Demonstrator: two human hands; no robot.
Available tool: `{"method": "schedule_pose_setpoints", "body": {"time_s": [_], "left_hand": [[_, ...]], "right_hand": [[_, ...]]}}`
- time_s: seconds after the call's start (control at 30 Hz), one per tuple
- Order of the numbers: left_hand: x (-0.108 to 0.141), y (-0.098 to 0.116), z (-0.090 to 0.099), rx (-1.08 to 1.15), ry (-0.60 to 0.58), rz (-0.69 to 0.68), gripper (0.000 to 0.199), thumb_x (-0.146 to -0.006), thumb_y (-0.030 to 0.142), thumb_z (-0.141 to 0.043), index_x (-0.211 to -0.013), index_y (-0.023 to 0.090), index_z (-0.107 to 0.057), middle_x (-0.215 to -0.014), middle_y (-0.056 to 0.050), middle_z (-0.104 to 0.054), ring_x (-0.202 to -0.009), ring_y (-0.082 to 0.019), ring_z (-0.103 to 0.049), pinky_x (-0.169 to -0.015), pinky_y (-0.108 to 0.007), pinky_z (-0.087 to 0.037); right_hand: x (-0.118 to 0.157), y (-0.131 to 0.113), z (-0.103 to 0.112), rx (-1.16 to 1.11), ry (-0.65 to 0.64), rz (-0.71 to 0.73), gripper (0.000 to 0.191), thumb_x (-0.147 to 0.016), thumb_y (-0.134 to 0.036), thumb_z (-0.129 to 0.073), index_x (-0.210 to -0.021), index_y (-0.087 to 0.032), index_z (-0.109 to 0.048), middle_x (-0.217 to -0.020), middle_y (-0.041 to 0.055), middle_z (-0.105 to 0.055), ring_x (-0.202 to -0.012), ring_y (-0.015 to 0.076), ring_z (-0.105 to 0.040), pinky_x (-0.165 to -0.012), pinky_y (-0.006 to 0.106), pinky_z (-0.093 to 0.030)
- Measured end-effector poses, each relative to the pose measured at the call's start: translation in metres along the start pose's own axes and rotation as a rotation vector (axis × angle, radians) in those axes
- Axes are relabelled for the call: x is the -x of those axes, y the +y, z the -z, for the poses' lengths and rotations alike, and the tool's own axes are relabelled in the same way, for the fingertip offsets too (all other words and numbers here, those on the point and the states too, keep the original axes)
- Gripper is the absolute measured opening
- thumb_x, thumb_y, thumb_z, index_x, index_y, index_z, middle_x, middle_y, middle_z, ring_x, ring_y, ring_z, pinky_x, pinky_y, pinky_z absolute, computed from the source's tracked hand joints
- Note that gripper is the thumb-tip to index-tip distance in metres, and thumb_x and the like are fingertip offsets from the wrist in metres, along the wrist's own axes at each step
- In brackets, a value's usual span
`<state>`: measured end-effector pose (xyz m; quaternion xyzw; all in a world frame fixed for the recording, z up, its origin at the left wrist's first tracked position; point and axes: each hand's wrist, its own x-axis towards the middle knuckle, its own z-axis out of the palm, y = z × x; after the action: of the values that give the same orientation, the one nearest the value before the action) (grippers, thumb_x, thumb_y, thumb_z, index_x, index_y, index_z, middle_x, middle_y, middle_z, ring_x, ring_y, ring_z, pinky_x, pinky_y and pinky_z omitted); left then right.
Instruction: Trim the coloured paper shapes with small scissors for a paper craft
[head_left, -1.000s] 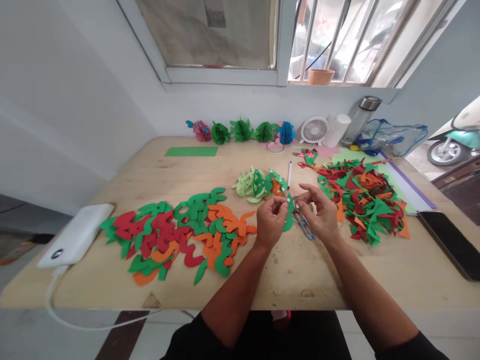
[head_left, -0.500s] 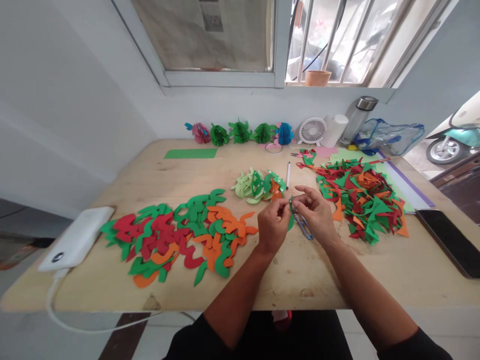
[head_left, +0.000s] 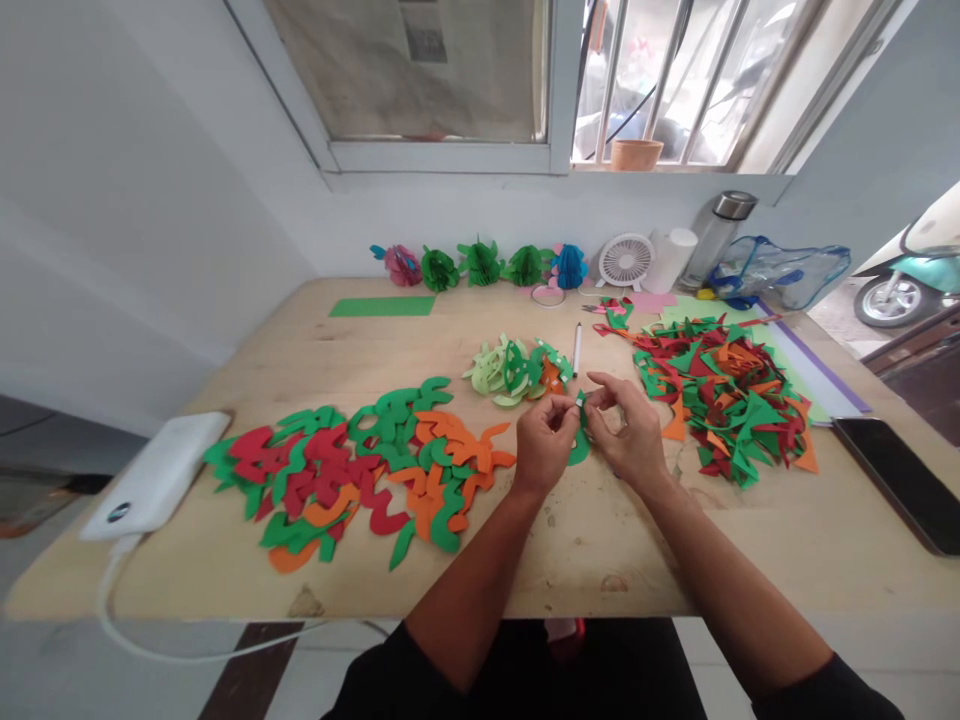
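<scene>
My left hand [head_left: 546,442] and my right hand [head_left: 630,430] meet over the middle of the wooden table, both pinching a small green paper piece [head_left: 580,440] with a white spot near its top. Just beyond them lie light green, green and orange cut pieces [head_left: 517,370] with white spots, and a white pen [head_left: 577,350]. Scissors are mostly hidden under my right hand; only a bit of blue shows. Left of my hands spreads a pile of red, green and orange curved paper shapes [head_left: 322,470].
Paper scraps [head_left: 742,400] are heaped on the right, beside a black phone [head_left: 900,480]. A white power bank [head_left: 156,478] with a cable lies at the left edge. Folded paper figures [head_left: 480,263], a fan [head_left: 625,262] and a bottle [head_left: 718,240] stand along the wall.
The blue scissors handles that showed between my hands are now almost covered by my right hand. More of the green piece and its white spot shows between my fingers.
</scene>
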<state>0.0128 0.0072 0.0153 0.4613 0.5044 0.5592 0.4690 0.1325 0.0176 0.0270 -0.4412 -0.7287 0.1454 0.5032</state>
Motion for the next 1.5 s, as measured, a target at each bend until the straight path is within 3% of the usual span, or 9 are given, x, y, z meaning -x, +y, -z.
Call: {"method": "schedule_pose_setpoints", "body": {"time_s": [0.17,0.37,0.6,0.8,1.0,1.2,1.5], "left_hand": [[0.001,0.002,0.0,-0.005,0.027,-0.014,0.009,-0.072,0.026,-0.057,-0.071,0.017,-0.059,-0.059,0.003,-0.056,-0.051,-0.008,-0.048,-0.05,-0.018,-0.038],[0.002,-0.005,0.0,-0.183,0.071,-0.145,0.009,-0.076,0.023,-0.055,-0.075,0.019,-0.063,-0.063,0.002,-0.06,-0.057,-0.01,-0.053,-0.059,-0.02,-0.041],[0.003,-0.01,0.0,-0.288,0.089,-0.186,0.009,-0.076,0.025,-0.057,-0.078,0.021,-0.065,-0.068,-0.001,-0.064,-0.063,-0.013,-0.057,-0.064,-0.022,-0.041],[0.002,-0.01,-0.001,-0.233,0.048,-0.186,0.01,-0.077,0.024,-0.054,-0.075,0.018,-0.062,-0.065,0.0,-0.062,-0.059,-0.011,-0.054,-0.06,-0.021,-0.041],[-0.001,-0.008,-0.002,-0.008,0.005,-0.094,0.006,-0.07,0.02,-0.056,-0.067,0.016,-0.057,-0.059,0.003,-0.057,-0.051,-0.007,-0.048,-0.051,-0.018,-0.038],[-0.003,-0.006,-0.001,0.1,-0.026,0.006,0.008,-0.066,0.02,-0.06,-0.062,0.015,-0.055,-0.057,0.004,-0.055,-0.049,-0.007,-0.047,-0.048,-0.017,-0.037],[-0.005,-0.007,0.0,0.169,-0.043,0.042,0.008,-0.064,0.02,-0.061,-0.061,0.015,-0.056,-0.057,0.004,-0.055,-0.05,-0.007,-0.048,-0.05,-0.018,-0.038]], "right_hand": [[0.0,0.003,-0.001,-0.04,-0.012,-0.057,0.035,-0.078,-0.018,-0.053,-0.112,-0.023,-0.055,-0.075,0.0014,-0.062,-0.068,0.016,-0.056,-0.069,0.033,-0.049],[0.0,0.007,-0.004,-0.206,-0.045,-0.241,0.032,-0.077,-0.022,-0.056,-0.109,-0.019,-0.056,-0.073,0.0009,-0.064,-0.062,0.013,-0.055,-0.06,0.028,-0.047],[0.0,0.007,-0.007,-0.422,-0.025,-0.431,0.042,-0.071,-0.025,-0.063,-0.112,-0.017,-0.053,-0.069,0.0,-0.062,-0.059,0.0127,-0.056,-0.054,0.025,-0.043],[0.0,0.004,-0.007,-0.311,-0.014,-0.323,0.044,-0.072,-0.021,-0.06,-0.116,-0.018,-0.051,-0.067,-0.0018,-0.059,-0.06,0.0129,-0.055,-0.058,0.027,-0.046],[0.0,0.002,-0.002,-0.013,-0.043,-0.094,0.045,-0.074,-0.015,-0.055,-0.119,-0.022,-0.051,-0.074,-0.0002,-0.06,-0.068,0.0147,-0.055,-0.071,0.031,-0.048],[0.0,0.005,0.001,0.125,-0.042,0.051,0.044,-0.077,-0.015,-0.052,-0.121,-0.023,-0.05,-0.077,0.0019,-0.061,-0.071,0.0174,-0.056,-0.072,0.033,-0.048],[0.0,0.005,0.001,0.022,-0.06,-0.031,0.041,-0.078,-0.016,-0.052,-0.118,-0.022,-0.052,-0.074,0.0006,-0.059,-0.071,0.0161,-0.057,-0.071,0.031,-0.048]]}}
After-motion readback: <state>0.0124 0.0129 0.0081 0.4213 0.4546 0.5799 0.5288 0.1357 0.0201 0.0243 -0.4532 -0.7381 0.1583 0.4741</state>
